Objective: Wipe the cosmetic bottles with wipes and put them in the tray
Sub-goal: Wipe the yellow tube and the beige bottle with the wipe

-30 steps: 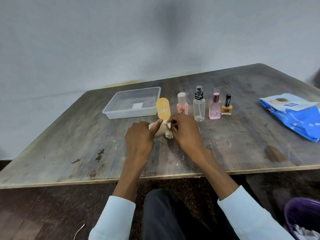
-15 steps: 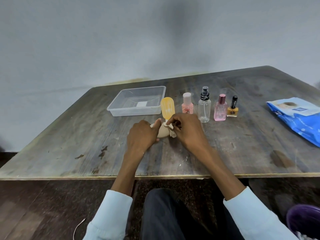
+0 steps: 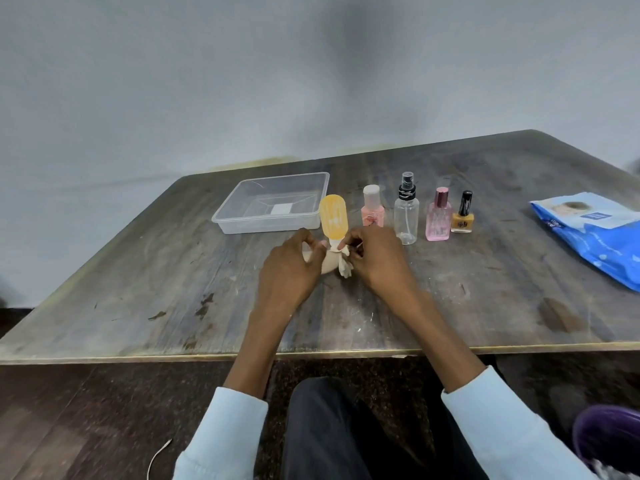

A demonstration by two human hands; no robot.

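Hands come first on my screen. I see the left hand curled round the bottom of the orange bottle, holding it up off the table so it cannot tip. I see the right hand with its fingers pinched on the white wipe, which is bunched at the bottle's neck. I think the two hands sit close like this so one can keep the bottle steady while the other rubs it clean.

Just behind the hands sits the clear tray, and I see no bottle in it. I think it is close by so the clean bottle has only a short trip.

To the right, four more stand in a row: the pink bottle, the clear spray bottle, the pink perfume bottle and the yellow nail polish. I think they are waiting for their turn.

Far to the right lies the blue wipes pack, where the right hand can reach it for a new wipe.
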